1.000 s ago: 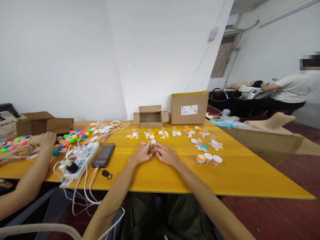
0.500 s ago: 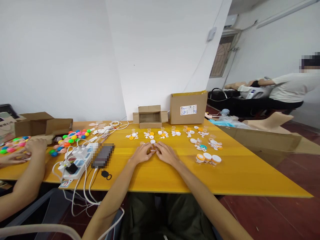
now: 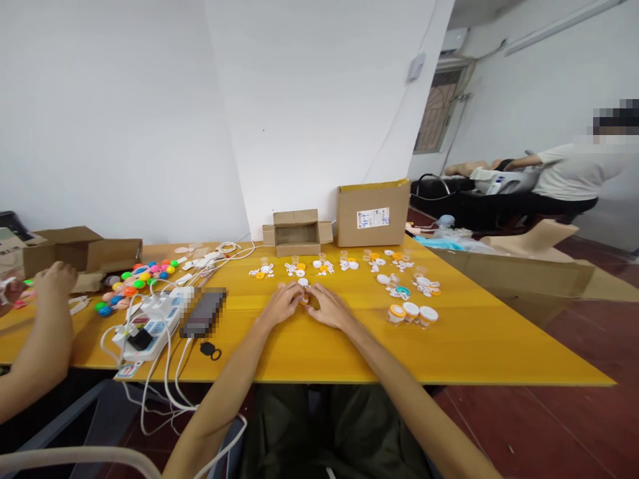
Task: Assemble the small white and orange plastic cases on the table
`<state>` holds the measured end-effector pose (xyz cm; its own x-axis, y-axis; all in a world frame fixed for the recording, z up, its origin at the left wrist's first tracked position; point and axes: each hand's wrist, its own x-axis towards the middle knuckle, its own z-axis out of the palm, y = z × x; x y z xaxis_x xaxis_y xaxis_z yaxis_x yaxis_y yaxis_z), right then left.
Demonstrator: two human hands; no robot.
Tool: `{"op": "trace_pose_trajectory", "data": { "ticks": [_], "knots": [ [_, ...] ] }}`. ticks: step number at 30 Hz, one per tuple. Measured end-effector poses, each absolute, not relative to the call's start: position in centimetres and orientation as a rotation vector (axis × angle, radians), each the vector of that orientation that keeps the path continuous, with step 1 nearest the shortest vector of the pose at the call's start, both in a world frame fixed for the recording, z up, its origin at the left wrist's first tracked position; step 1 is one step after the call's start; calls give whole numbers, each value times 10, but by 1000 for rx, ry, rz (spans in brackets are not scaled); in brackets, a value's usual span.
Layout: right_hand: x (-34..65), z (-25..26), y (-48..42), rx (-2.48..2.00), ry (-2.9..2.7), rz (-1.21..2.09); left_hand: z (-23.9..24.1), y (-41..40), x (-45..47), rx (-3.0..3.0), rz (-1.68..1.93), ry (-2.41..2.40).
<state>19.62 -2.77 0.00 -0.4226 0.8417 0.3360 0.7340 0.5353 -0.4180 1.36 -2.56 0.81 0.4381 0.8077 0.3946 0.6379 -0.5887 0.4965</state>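
Where fingers (image 3: 292,293) converge, a round white lid (image 3: 303,282) shows.

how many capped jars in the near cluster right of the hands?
3, side by side: orange-rimmed jar at left, white-lidded jar in the middle, second white-lidded jar at right. Others behind could be hidden.

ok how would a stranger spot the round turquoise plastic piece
On the yellow wooden table, look right of the person's right hand to three lidded clear jars. Just behind them, among small white pieces, lies the round turquoise plastic piece; no neighbour shares its colour.
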Motion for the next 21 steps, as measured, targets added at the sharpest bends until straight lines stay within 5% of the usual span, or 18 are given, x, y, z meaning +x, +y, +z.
{"op": "trace_pose_trajectory", "data": {
  "ticks": [21],
  "knots": [
    [195,-6,-20,-1233,-2243,315,8,-24,13,2422,849,1223]
  ]
}}
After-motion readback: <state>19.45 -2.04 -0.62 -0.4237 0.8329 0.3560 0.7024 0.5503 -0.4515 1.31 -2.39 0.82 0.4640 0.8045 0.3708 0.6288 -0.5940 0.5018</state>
